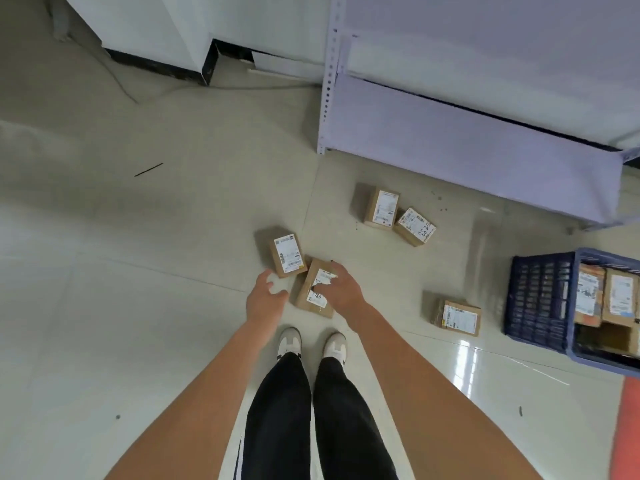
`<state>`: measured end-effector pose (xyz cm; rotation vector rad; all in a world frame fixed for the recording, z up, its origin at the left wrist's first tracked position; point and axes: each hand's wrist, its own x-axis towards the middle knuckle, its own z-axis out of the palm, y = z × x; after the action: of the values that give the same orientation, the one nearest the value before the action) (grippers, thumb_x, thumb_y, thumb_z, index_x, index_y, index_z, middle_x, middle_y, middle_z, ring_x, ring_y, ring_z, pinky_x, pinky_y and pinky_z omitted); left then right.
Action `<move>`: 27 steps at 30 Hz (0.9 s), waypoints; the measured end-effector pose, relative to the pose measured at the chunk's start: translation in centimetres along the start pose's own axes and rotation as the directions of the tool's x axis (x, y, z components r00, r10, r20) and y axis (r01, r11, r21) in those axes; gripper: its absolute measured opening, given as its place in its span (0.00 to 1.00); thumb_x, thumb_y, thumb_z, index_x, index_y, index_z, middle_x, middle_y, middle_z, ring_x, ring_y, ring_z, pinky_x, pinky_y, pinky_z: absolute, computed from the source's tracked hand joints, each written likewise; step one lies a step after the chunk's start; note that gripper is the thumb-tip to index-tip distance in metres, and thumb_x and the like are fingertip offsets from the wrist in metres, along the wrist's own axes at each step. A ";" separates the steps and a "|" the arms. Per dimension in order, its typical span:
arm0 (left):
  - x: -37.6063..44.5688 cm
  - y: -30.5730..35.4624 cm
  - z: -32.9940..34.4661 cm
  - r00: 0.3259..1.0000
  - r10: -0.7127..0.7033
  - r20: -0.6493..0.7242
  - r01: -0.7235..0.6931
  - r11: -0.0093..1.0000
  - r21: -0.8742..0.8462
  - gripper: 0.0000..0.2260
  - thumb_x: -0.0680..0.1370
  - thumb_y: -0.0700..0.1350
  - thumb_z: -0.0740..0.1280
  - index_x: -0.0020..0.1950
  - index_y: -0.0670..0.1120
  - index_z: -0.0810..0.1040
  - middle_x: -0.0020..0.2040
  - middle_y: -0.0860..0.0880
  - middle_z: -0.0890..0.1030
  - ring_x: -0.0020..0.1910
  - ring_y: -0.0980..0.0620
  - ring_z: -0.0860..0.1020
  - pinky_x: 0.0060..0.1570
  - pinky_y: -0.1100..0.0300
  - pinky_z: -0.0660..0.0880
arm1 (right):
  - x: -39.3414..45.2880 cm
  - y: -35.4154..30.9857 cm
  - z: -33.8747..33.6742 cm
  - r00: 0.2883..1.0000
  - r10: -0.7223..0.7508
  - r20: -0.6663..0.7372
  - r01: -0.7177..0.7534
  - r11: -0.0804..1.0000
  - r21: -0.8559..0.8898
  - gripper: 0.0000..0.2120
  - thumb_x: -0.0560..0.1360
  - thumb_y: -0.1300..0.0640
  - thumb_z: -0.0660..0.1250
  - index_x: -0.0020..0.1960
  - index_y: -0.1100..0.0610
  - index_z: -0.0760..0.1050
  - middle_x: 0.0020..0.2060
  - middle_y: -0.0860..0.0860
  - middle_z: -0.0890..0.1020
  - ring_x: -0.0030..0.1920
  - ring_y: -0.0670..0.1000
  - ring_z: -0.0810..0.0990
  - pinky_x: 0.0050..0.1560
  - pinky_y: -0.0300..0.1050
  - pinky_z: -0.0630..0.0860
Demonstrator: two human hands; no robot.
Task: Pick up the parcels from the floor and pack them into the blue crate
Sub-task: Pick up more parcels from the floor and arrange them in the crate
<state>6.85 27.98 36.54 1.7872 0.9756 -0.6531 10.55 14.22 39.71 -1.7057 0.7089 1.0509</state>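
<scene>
A person in black trousers (294, 417) and white shoes (290, 342) stands on a pale tiled floor (138, 306), both bare arms reaching down toward cardboard parcels scattered ahead. The right hand (341, 289) lies on top of the nearest parcel (313, 289), fingers curled over its white label; whether it has a firm hold cannot be told. The left hand (265, 297) hovers just beside that box with fingers loosely spread and holds nothing. A second parcel (285, 252) lies just beyond, touching the first at one corner. To the right, a third parcel (459, 317) lies flat near the blue crate (538, 303), which stands at the right edge of the view and already holds several labelled boxes (607, 296). Farther off, 2 more parcels (381, 209) lie side by side, touching, in front of a pale metal shelf unit (467, 143). A white cabinet (156, 26) with a dark base stands at the far left, and a thin dark stick (149, 169) lies on the tiles well apart from the boxes.
</scene>
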 end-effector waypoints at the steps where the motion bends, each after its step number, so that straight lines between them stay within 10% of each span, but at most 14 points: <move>1: 1.5 -0.6 0.1 1.000 -0.004 0.000 0.004 1.000 0.008 0.25 0.76 0.38 0.61 0.72 0.50 0.62 0.69 0.43 0.70 0.62 0.46 0.73 0.52 0.59 0.70 | 1.6 0.1 0.8 1.000 0.012 -0.003 -0.012 1.000 -0.014 0.25 0.74 0.62 0.65 0.70 0.56 0.64 0.62 0.57 0.72 0.61 0.55 0.73 0.53 0.41 0.69; 7: 13.2 -6.3 3.4 0.997 -0.063 0.036 0.061 0.996 0.071 0.26 0.76 0.39 0.62 0.72 0.50 0.61 0.70 0.43 0.70 0.63 0.44 0.74 0.56 0.56 0.72 | 14.7 2.5 4.7 0.999 -0.031 -0.027 0.026 0.988 -0.151 0.26 0.73 0.60 0.65 0.70 0.53 0.64 0.57 0.49 0.76 0.58 0.54 0.73 0.59 0.47 0.70; 11: 22.9 -12.0 6.6 0.999 -0.051 0.015 0.048 0.989 0.138 0.26 0.75 0.39 0.61 0.73 0.50 0.60 0.70 0.45 0.70 0.63 0.46 0.74 0.50 0.61 0.70 | 25.5 6.8 7.6 0.997 -0.025 -0.071 0.013 0.986 -0.165 0.30 0.72 0.61 0.66 0.71 0.50 0.62 0.37 0.36 0.69 0.43 0.46 0.72 0.45 0.40 0.69; 20: 38.9 -22.0 12.9 0.999 -0.054 0.004 0.054 0.998 -0.038 0.31 0.74 0.45 0.67 0.74 0.50 0.57 0.72 0.48 0.68 0.69 0.47 0.68 0.59 0.60 0.64 | 42.5 15.4 12.2 0.990 -0.108 -0.091 0.088 0.975 -0.205 0.23 0.70 0.58 0.67 0.63 0.54 0.67 0.50 0.49 0.78 0.45 0.50 0.75 0.32 0.36 0.67; 27: 36.9 -20.1 15.5 0.999 0.030 -0.019 -0.034 0.971 -0.239 0.25 0.73 0.37 0.68 0.66 0.45 0.62 0.53 0.55 0.73 0.49 0.56 0.72 0.31 0.76 0.69 | 41.3 15.4 13.1 0.983 -0.134 -0.125 0.127 0.990 -0.062 0.25 0.70 0.58 0.67 0.66 0.52 0.64 0.54 0.48 0.78 0.49 0.49 0.76 0.39 0.39 0.70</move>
<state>9.56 30.22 -8.06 1.5937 0.9900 -0.4803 12.43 21.43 -5.65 -1.8536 0.6452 0.8828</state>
